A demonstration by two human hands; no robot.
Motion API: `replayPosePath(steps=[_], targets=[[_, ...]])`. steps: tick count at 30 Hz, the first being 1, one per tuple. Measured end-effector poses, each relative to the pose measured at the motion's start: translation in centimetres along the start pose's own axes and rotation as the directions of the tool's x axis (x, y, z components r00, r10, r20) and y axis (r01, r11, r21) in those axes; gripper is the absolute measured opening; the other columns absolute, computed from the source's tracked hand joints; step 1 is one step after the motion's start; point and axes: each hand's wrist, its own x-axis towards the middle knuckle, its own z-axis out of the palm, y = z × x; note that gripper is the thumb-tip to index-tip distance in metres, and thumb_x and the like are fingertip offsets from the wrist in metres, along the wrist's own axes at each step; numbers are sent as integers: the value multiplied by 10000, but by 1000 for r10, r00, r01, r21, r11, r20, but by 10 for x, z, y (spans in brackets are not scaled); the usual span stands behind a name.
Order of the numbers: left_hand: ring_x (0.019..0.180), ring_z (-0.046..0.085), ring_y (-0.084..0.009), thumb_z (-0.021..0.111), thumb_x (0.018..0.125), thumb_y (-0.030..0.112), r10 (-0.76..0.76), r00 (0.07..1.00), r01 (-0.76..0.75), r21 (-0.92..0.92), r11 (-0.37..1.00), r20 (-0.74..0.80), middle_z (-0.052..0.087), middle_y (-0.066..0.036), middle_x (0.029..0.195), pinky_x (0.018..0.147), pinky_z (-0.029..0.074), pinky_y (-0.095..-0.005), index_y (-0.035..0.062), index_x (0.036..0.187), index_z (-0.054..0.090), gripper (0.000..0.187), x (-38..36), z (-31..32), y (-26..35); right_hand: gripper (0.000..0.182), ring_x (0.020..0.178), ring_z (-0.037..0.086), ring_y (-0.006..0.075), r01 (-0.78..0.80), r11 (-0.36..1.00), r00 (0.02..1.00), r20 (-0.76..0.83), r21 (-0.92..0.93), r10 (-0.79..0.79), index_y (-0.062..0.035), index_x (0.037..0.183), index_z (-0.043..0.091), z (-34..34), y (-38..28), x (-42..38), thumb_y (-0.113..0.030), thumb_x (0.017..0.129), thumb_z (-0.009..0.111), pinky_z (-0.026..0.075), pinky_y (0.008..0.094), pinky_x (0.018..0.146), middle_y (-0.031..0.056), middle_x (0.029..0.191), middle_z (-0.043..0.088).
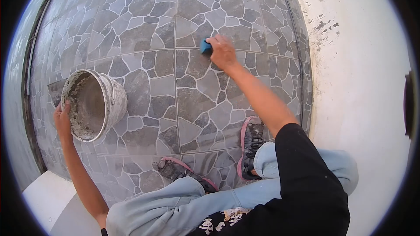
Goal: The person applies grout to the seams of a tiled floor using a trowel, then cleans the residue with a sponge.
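Observation:
My right hand (223,51) is closed round a blue sponge-like block (205,46), which touches the stone-patterned floor tiles (192,100) near a tile joint. At the left, the fingers of my left hand (62,116) grip the rim of a white bucket (118,100). Grey residue coats the bucket's inner wall, and murky liquid seems to lie inside it. The bucket leans toward my left hand, and its wire handle hangs at the side.
My two shoes (251,146) with pink soles rest on the tiles below. A pale wall (350,83) with dark smudges runs along the right. Another wall (15,87) stands at the left, and a dark flat piece (55,91) lies behind the bucket.

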Motion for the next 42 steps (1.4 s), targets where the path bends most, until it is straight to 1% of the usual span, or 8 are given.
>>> replayPosePath(steps=[7,13,16,21,29,34,37,42], targets=[[921,645,-112,621,1015,220,-29,999,29,-12,1000,-17,734,-44,1055,850,478,-269,-19,1231,690,330,5,0,-10,266,1111,583,417,-806,500,568,-175,-316,804,14,1136,554,-68,141,-82,-93,902,619,485,491,956,246,1151,577],[928,647,-113,619,1021,228,13,1000,-13,-26,1000,0,730,-46,1084,857,483,-269,-17,1244,683,337,4,-2,-9,464,1008,561,388,100,994,977,186,42,-107,15,1337,561,-19,-28,-57,-88,888,615,485,466,895,193,1054,538],[936,649,-116,615,1024,238,38,999,-38,24,999,24,728,-46,1098,869,483,-272,-16,1252,679,347,14,-9,-23,438,1030,575,387,40,997,993,111,-73,-31,24,1283,578,-53,40,-83,-88,861,614,480,469,912,213,1086,566],[951,649,-114,613,1025,246,-27,1000,27,14,1000,-14,727,-47,1108,878,478,-274,-16,1262,675,358,5,-8,-16,426,1018,572,405,-814,470,563,-265,-341,783,35,1278,553,-60,149,-112,-120,883,601,483,488,893,228,1101,558],[963,646,-130,600,1027,240,47,999,-48,40,998,26,726,-48,1115,898,466,-285,-19,1262,673,357,8,-2,-11,457,1045,584,357,300,941,917,224,158,-330,-125,1283,655,-12,-52,-46,-39,836,611,475,470,913,149,1106,580],[942,643,-117,593,1022,218,1,1000,0,83,997,-24,731,-40,1088,877,467,-275,-22,1239,687,337,-5,4,7,418,1087,584,399,-310,875,944,-7,-371,331,-123,1323,583,-70,120,-71,-81,909,547,476,483,919,182,1129,601],[934,639,-109,594,1017,206,23,1000,-23,66,998,0,734,-34,1068,872,465,-272,-19,1224,697,322,6,-2,-11,499,1226,557,410,-935,192,249,-168,-298,954,-19,1328,517,-118,209,-93,-209,898,682,508,505,985,267,1284,530],[933,636,-107,592,1021,194,26,1000,-25,13,1000,-12,734,-35,1062,865,466,-270,-17,1222,699,311,3,0,-9,394,1107,573,433,-824,519,561,-202,-226,803,18,1284,518,-40,130,-54,-142,929,578,499,500,936,258,1224,523]])
